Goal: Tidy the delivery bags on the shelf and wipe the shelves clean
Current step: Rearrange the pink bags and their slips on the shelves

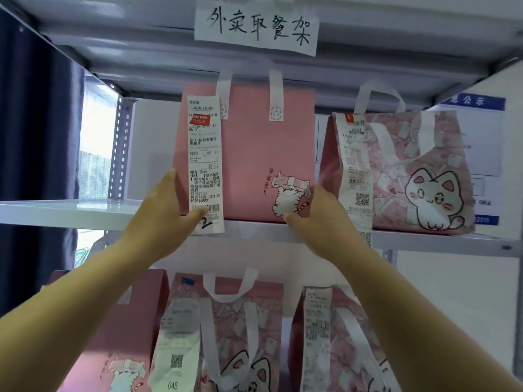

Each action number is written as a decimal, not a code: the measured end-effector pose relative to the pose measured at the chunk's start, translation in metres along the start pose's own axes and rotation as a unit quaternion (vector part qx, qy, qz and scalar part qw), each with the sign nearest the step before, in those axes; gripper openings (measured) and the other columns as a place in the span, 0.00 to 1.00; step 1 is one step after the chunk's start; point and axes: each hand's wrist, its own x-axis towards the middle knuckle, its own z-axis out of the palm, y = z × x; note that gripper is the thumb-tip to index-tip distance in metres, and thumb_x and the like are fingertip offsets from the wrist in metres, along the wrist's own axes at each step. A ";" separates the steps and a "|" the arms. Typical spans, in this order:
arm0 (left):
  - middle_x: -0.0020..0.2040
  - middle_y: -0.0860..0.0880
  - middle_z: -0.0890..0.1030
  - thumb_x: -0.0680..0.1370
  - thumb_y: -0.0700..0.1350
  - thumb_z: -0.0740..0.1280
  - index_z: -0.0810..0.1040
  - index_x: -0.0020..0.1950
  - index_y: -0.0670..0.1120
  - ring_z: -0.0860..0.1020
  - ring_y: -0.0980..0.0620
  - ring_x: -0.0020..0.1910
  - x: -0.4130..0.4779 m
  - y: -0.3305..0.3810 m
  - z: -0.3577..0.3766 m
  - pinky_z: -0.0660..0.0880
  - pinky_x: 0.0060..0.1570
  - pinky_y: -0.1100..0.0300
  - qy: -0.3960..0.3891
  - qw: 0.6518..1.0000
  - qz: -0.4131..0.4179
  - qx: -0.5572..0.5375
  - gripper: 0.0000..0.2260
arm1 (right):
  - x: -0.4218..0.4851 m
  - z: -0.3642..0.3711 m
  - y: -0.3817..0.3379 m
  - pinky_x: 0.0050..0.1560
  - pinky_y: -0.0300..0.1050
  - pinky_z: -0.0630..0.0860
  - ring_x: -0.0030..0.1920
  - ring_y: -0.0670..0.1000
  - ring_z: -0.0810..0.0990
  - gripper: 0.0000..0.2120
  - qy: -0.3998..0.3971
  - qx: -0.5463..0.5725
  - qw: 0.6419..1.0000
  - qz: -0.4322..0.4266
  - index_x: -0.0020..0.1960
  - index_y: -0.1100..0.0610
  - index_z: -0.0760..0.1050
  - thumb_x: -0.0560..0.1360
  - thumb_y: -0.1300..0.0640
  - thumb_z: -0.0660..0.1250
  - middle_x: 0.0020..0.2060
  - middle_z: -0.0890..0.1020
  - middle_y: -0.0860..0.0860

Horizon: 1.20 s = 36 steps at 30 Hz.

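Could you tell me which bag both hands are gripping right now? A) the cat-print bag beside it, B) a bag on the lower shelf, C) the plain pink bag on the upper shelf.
C: the left hand and right hand clasp the lower sides of the plain pink bag.

Between the two hands sits a plain pink bag (249, 154) with white handles and a small white cat drawn at its lower corner by the right hand (319, 213). Above the left hand (164, 210) hangs a white receipt (205, 162), black print, one red sticker. Just right of the right hand, a busier pink bag (410, 171), patterned all over, with a big white cat face. Overhead, a white paper sign (256, 25) with black handwriting on the grey shelf (70, 213).
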 end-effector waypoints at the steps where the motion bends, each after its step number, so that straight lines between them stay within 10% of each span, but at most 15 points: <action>1: 0.50 0.57 0.75 0.73 0.51 0.70 0.64 0.57 0.57 0.76 0.56 0.45 -0.001 0.001 0.000 0.70 0.41 0.64 -0.001 1.000 -0.003 -0.004 0.18 | 0.000 -0.002 -0.002 0.57 0.52 0.73 0.56 0.55 0.74 0.22 -0.002 -0.005 1.000 0.006 0.62 0.58 0.67 0.72 0.51 0.69 0.57 0.75 0.54; 8: 0.67 0.43 0.67 0.73 0.52 0.70 0.62 0.70 0.47 0.63 0.44 0.66 -0.017 0.022 -0.010 0.62 0.63 0.44 0.071 0.996 -0.024 0.047 0.30 | -0.020 -0.025 -0.005 0.48 0.44 0.70 0.50 0.49 0.73 0.22 0.065 0.010 0.997 -0.037 0.64 0.55 0.68 0.73 0.50 0.68 0.51 0.74 0.48; 14: 0.61 0.42 0.69 0.72 0.54 0.69 0.69 0.64 0.45 0.66 0.40 0.62 -0.057 0.069 -0.006 0.63 0.58 0.55 0.104 0.992 0.058 0.028 0.24 | -0.068 -0.058 0.003 0.48 0.42 0.77 0.48 0.44 0.77 0.14 0.124 0.043 0.986 -0.104 0.56 0.53 0.73 0.73 0.49 0.69 0.49 0.78 0.45; 36: 0.56 0.50 0.75 0.75 0.56 0.65 0.74 0.60 0.48 0.73 0.50 0.53 -0.225 0.090 0.162 0.69 0.48 0.57 -0.206 0.974 -0.051 0.079 0.18 | -0.209 -0.077 0.217 0.40 0.45 0.74 0.40 0.50 0.75 0.11 -0.165 -0.210 0.957 0.112 0.47 0.52 0.72 0.75 0.45 0.63 0.42 0.77 0.48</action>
